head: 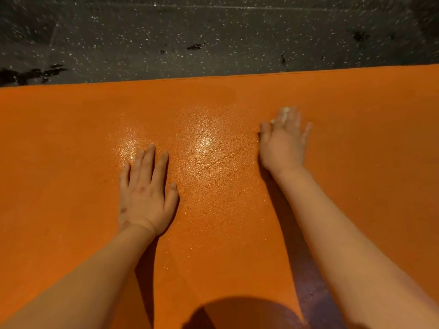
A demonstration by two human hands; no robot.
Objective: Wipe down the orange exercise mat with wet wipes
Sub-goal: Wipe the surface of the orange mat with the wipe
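**Mat wipe: right hand on the wipe, near the far edge**

Head view. The orange exercise mat (71, 138) fills the lower part of the frame, its long axis running left to right. Its far edge meets a dark speckled floor (213, 32).

The left hand (147, 188) lies flat, palm down, on the mat with fingers straight and close together. It holds nothing and looks like a brace.

The right hand (283, 141) is flat, fingers spread, and sits nearer the far edge than the left. Something white shows under and between its fingertips, probably the wet wipe (285, 112). It is pressed rather than gripped, though blur hides the detail.

A wet sheen (206, 141) with streaks lies between the two hands.

Judgement: the mat looks dull, so likely unwiped, to the right of the right hand and along the far edge. That hand is nearer both, so the coming stroke should run along the long axis.
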